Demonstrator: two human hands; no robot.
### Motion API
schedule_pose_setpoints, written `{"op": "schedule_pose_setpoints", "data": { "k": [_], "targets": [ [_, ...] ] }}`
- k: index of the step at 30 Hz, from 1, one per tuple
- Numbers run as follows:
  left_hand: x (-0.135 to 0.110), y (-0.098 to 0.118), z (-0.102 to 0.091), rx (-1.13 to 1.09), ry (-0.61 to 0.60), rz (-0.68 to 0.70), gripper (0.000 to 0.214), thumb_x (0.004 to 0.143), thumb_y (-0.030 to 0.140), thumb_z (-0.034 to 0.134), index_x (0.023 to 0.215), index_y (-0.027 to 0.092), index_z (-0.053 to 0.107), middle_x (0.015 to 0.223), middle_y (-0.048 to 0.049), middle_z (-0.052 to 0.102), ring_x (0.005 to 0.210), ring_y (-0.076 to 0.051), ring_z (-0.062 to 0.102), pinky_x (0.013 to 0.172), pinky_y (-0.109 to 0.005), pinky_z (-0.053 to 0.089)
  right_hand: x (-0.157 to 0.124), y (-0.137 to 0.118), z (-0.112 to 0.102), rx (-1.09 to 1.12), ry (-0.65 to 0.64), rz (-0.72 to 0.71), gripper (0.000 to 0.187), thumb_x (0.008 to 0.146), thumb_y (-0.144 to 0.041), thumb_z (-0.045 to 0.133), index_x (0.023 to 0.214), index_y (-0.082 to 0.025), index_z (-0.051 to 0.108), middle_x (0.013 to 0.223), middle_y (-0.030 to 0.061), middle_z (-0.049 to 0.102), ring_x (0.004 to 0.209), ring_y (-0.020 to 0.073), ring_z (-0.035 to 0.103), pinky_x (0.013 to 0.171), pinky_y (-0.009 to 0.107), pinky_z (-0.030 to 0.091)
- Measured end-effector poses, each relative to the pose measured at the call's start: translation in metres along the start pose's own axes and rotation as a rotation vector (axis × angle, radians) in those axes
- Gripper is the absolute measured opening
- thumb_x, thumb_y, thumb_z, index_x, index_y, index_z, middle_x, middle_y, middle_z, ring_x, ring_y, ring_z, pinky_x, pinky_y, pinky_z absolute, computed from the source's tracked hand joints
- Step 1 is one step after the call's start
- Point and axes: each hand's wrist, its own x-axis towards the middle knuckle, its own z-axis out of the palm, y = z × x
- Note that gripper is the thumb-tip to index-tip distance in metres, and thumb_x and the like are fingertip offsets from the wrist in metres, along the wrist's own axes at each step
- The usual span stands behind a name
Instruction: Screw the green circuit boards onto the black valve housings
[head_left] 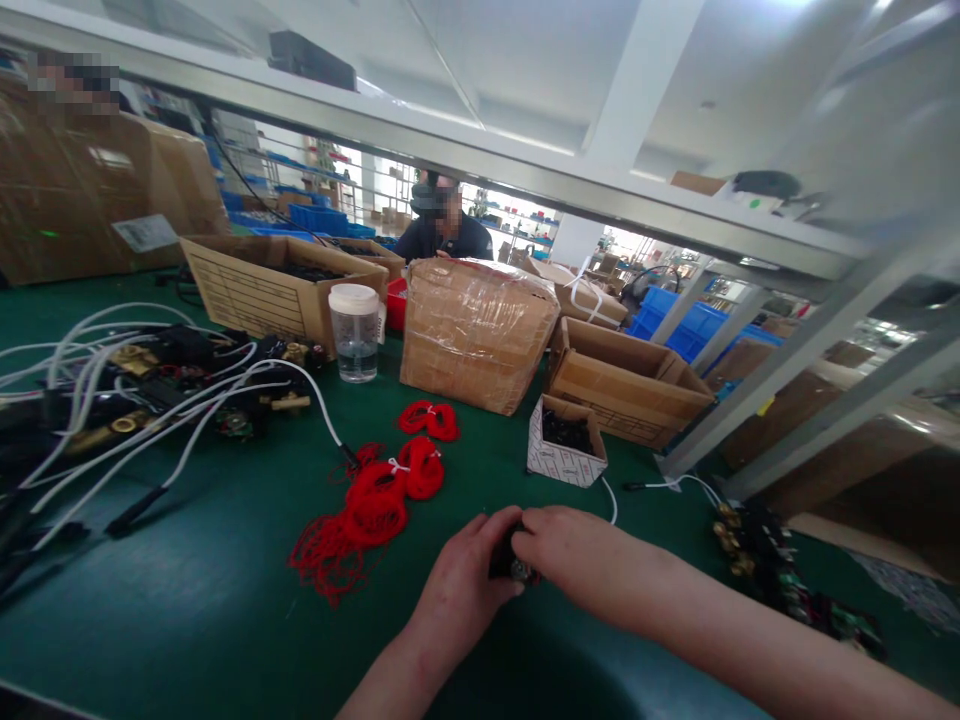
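Over the green tabletop [195, 600], my left hand [461, 585] and my right hand [574, 560] meet low in the middle of the view. Both close round one small dark part [510, 565], mostly hidden by my fingers, with a metal end showing below. A white cable [611, 500] runs off behind my right hand. Bundles of red ties [375, 500] lie just left of my hands. A small white box [566, 440] holding dark parts stands behind my hands.
White cables with brass fittings [127, 400] cover the left side. A lidded plastic cup [355, 330], a taped carton [476, 330] and open cartons [630, 385] stand behind. More brass parts [750, 545] lie at the right. A person [442, 235] sits across the table.
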Motion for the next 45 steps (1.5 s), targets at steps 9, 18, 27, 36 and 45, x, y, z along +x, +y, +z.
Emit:
{"op": "schedule_pose_setpoints", "data": {
  "k": [9,18,27,36,45],
  "targets": [
    [-0.001,-0.001,0.002,0.008,0.034,0.026,0.072,0.064,0.001,0.067,0.128,0.033,0.061,0.119,-0.0013,0.068,0.110,-0.020,0.064,0.100,-0.033,0.047,-0.024,0.004,0.054,0.450,0.403,0.310,0.019,0.089,-0.003,0.055,0.093,-0.019,0.064,0.096,0.0022,0.062,0.086,0.0160,0.062,0.078,0.025,0.048],
    [-0.001,0.000,0.000,0.020,0.034,0.059,0.069,0.065,0.003,0.067,0.127,0.033,0.061,0.119,-0.0001,0.069,0.110,-0.020,0.065,0.100,-0.032,0.047,-0.015,-0.009,0.102,0.862,0.739,0.529,0.011,0.085,-0.011,0.060,0.087,-0.021,0.063,0.086,0.0006,0.065,0.079,0.0168,0.062,0.072,0.027,0.049],
    [0.001,0.000,0.001,0.030,0.022,0.039,0.070,0.064,0.002,0.068,0.127,0.033,0.062,0.119,0.0003,0.070,0.108,-0.020,0.067,0.097,-0.031,0.049,-0.017,0.014,0.060,0.600,0.477,0.255,0.022,0.081,0.000,0.064,0.072,-0.019,0.067,0.083,-0.0016,0.060,0.081,0.0136,0.060,0.073,0.022,0.043],
    [0.002,0.000,0.000,0.076,0.035,0.043,0.069,0.066,0.003,0.069,0.127,0.034,0.062,0.124,0.0011,0.070,0.112,-0.020,0.067,0.101,-0.032,0.048,-0.012,-0.008,0.090,0.758,0.713,0.540,0.018,0.085,-0.006,0.060,0.075,-0.020,0.056,0.083,-0.0008,0.060,0.078,0.0166,0.060,0.071,0.026,0.045],
    [0.002,0.007,-0.002,0.077,0.036,0.021,0.062,0.069,0.006,0.067,0.126,0.032,0.063,0.121,-0.0002,0.071,0.109,-0.020,0.068,0.098,-0.031,0.049,0.030,-0.055,0.131,1.151,1.133,0.918,0.015,0.097,-0.030,0.043,0.086,-0.024,0.050,0.087,0.0056,0.065,0.083,0.0221,0.064,0.079,0.034,0.053]
  ]
}}
